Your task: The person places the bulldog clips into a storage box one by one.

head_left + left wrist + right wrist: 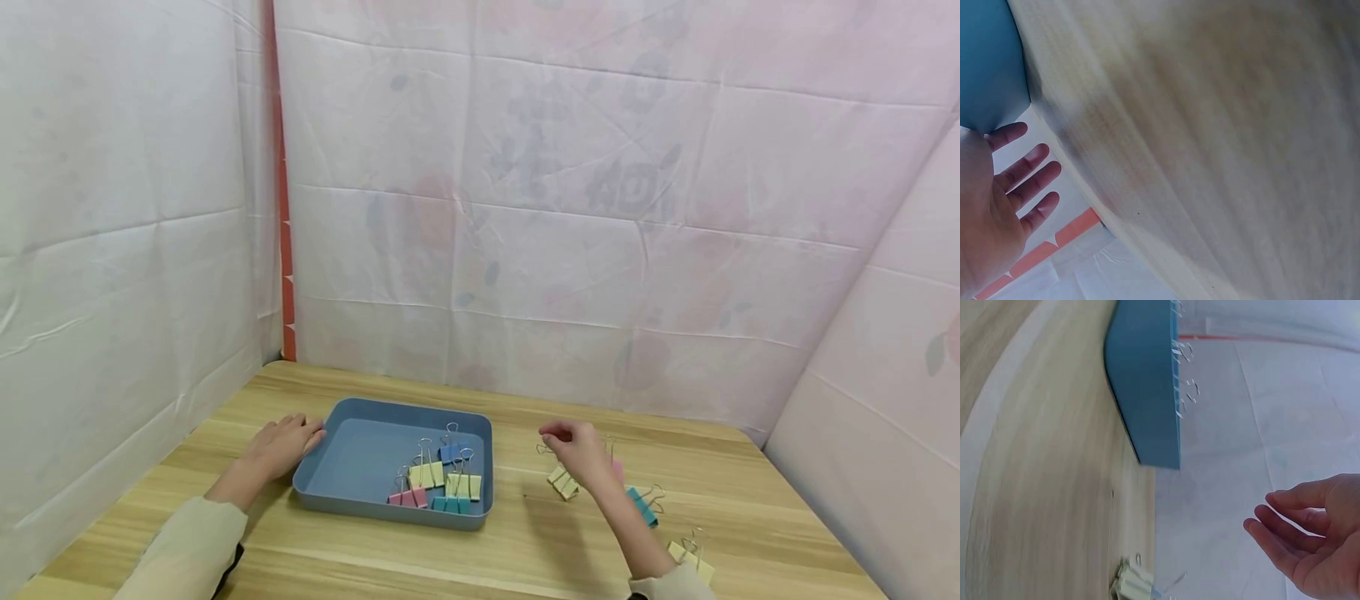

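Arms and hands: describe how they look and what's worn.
The left hand and right hand are bare, without gloves. The left sleeve and right sleeve are pale beige, ending short of the hands. A dark piece, too indistinct to identify, shows by the left sleeve.

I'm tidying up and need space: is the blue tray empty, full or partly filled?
Partly filled: in the head view, several binder clips sit in the right half of the tray, while its left half is bare.

a blue tray [352, 458] holds binder clips [426, 477], yellow clips [561, 481] lying to its right.
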### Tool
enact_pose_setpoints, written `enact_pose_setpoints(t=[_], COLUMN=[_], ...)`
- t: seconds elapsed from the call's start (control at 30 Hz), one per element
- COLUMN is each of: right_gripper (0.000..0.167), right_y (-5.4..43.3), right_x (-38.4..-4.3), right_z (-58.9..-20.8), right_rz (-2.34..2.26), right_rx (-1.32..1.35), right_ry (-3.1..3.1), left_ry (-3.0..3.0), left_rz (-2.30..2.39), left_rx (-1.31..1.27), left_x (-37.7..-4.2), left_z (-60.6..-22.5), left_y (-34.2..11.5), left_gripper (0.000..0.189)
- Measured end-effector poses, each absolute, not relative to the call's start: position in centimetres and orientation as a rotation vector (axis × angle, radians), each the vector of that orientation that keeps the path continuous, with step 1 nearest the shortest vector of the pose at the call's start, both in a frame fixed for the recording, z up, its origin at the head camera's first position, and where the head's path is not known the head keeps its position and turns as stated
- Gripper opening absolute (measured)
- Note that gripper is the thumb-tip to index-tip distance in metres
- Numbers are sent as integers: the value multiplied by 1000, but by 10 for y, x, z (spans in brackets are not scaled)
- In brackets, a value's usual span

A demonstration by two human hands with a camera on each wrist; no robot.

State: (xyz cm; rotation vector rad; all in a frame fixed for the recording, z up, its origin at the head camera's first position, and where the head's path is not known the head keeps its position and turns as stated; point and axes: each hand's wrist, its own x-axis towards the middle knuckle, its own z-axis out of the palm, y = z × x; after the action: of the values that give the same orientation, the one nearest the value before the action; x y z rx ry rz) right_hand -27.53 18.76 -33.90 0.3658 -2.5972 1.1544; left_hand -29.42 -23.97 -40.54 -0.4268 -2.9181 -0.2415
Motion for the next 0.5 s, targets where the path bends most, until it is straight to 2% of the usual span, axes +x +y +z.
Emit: enact_pose_setpoints(t=[0.3,0.5], right_gripper=[11,19], right_y=[217,232], right_x=[-274,-279], right_z=[-344,-351], right_rz=[1045,1074], right_rx=[215,185], right_ry=[-2654,-2688], left_ry=[-2928,-2919], left_rz=[-234,-233], left_rx=[-426,-438], left_x=[-294,-294], left_z=[-405,-404], left_y=[-239,-239], left_gripper=[34,33])
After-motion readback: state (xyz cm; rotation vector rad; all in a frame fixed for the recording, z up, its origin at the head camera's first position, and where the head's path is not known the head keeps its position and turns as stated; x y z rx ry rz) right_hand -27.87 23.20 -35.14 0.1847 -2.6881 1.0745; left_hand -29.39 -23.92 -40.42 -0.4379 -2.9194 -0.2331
